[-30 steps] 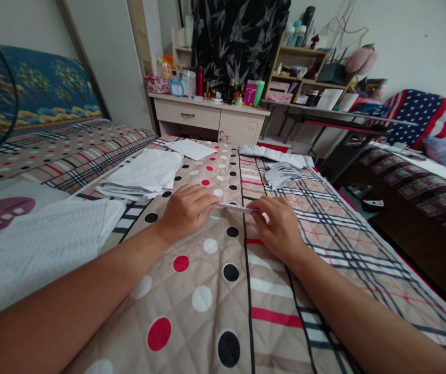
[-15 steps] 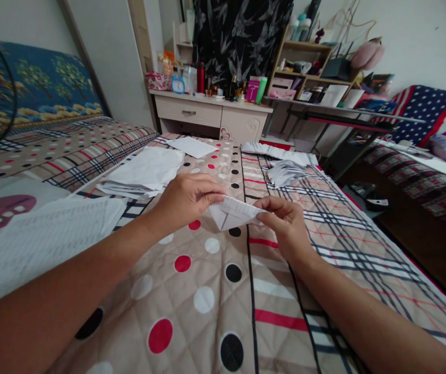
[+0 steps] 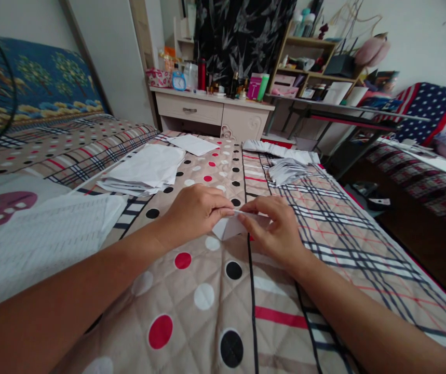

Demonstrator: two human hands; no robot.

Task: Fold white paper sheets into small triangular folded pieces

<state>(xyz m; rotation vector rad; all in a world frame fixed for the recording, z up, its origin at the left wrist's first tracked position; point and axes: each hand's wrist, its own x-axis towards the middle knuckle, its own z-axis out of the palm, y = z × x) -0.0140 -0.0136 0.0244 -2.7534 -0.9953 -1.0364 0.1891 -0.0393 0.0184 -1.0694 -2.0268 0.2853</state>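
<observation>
A small folded sheet of white paper (image 3: 226,227) is held just above the quilted bedspread (image 3: 191,322), its folded edge facing up. My left hand (image 3: 195,210) pinches that edge at its left end between thumb and fingers. Close beside it, my right hand (image 3: 275,223) grips the same edge, thumb on the near side and fingers behind. The right part of the paper is partly covered by my right hand.
At the left lie a stack of white sheets (image 3: 145,169) and printed pages (image 3: 43,244). One sheet (image 3: 193,144) lies farther back. Folded paper pieces (image 3: 287,171) sit at the right near a long paper strip (image 3: 277,150). A white dresser (image 3: 187,109) stands beyond the bed.
My right hand has slid left along the paper's edge, closer to my left hand. Both hands and the paper sit slightly lower, and the paper's upper edge is turned more edge-on.
</observation>
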